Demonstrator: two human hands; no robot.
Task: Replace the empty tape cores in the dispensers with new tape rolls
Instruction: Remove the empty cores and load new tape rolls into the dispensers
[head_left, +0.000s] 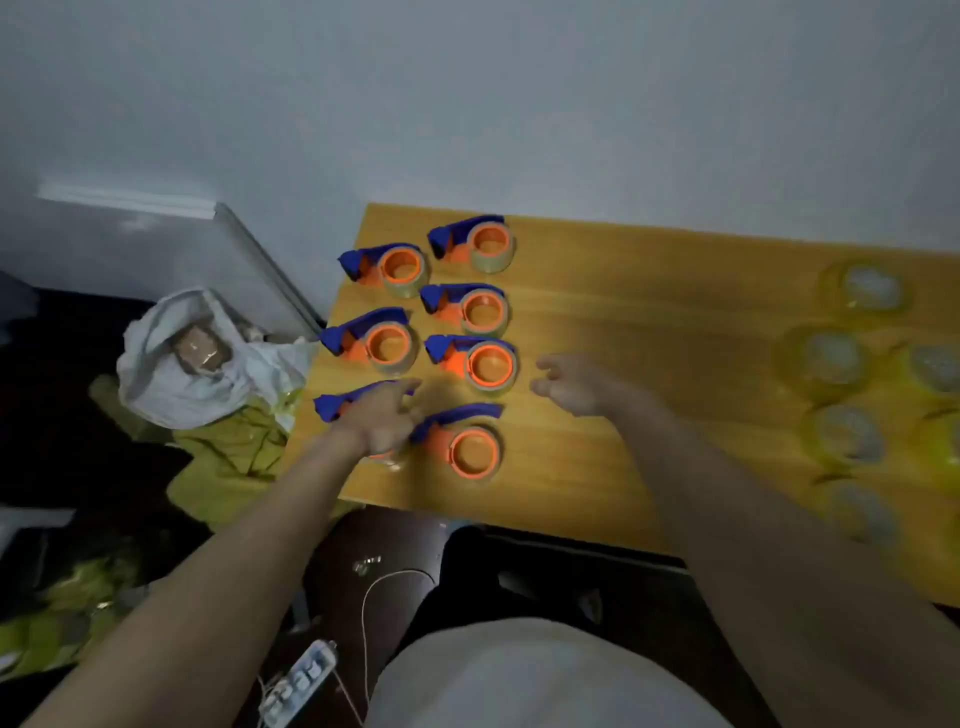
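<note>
Head view: left hand draped over near-left dispenser at counter corner, grip unclear, right hand loose and empty; risk of knocking neighbouring dispenser or edge drop; new rolls far right.

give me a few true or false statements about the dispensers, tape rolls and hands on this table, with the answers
1. The dispensers sit on the left part of the table. True.
2. The new tape rolls are stacked among the dispensers. False: they lie apart, on the table's right side.
3. The left hand is over the nearest left dispenser. True.
4. The right hand grips a tape roll. False: it holds nothing, fingers loosely curled.
5. The dispensers are green. False: blue and orange.
</note>
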